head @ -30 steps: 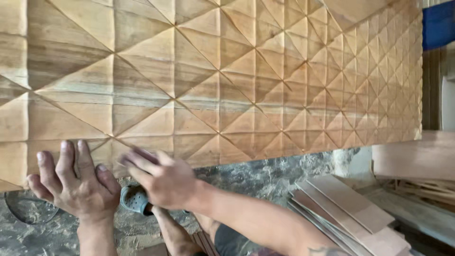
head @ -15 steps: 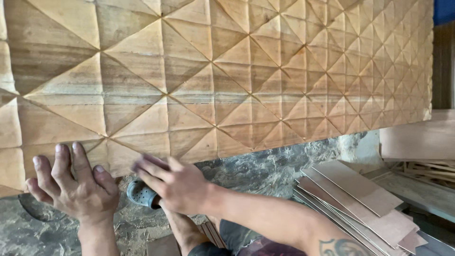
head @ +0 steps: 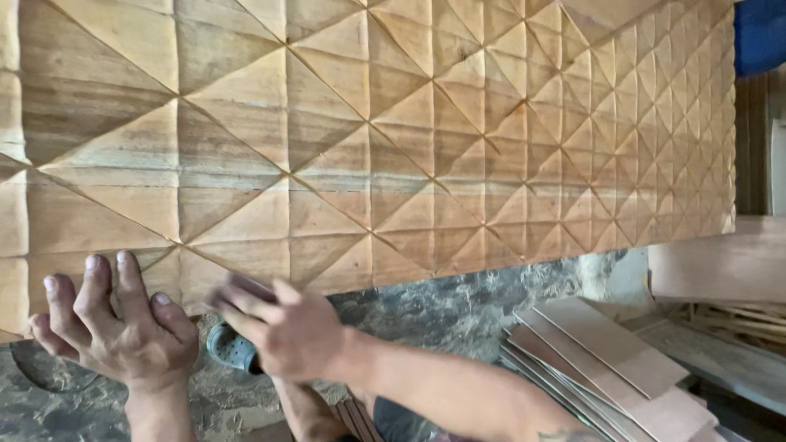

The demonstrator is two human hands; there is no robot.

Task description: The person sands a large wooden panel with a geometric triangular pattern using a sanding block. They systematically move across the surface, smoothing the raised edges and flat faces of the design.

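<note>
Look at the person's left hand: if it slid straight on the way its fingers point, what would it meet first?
The left hand already lies with its fingers on the near edge of the carved wooden panel. Going straight on, it would probably just travel up over the panel's raised triangular facets; nothing else shows in that line.

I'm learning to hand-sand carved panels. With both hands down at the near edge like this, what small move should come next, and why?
Probably slide the right hand a short stroke along the facet at the carved wooden panel's lower edge. Its fingers look blurred there, pressing a dark pad, it seems, while the left hand lies spread against the edge beside it, bracing the panel.
</note>
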